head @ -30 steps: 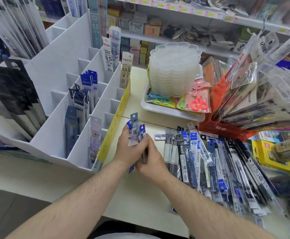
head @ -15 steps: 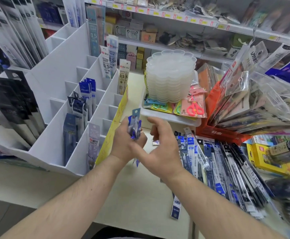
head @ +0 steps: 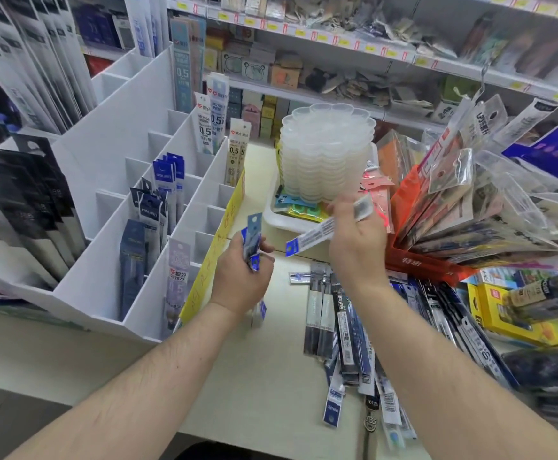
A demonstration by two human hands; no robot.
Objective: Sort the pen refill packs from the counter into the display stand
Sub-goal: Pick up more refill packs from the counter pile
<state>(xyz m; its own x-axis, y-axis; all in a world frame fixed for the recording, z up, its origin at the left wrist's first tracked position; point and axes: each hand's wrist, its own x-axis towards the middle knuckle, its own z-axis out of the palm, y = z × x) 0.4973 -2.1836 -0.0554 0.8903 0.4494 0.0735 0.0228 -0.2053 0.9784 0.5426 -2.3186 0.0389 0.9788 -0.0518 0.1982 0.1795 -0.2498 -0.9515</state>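
Observation:
My left hand (head: 242,277) grips a small bundle of blue refill packs (head: 252,240) upright, just right of the white display stand (head: 111,167). My right hand (head: 354,240) holds a single white-and-blue refill pack (head: 314,234) lying almost level, its blue end pointing toward the bundle. A heap of refill packs (head: 344,330) lies on the cream counter (head: 264,386) below my right forearm. Some stand slots hold blue packs (head: 168,174), dark packs (head: 131,263) and white 0.5 packs (head: 204,122).
A stack of clear plastic trays (head: 327,147) sits in a white tray (head: 282,224) behind my hands. A red bin (head: 413,260) of bagged goods leans at right, with yellow boxes (head: 500,310) below it. Store shelves (head: 337,54) run along the back.
My right hand has left the bundle and now holds one pack apart from it, up and to the right. My left hand keeps the rest.

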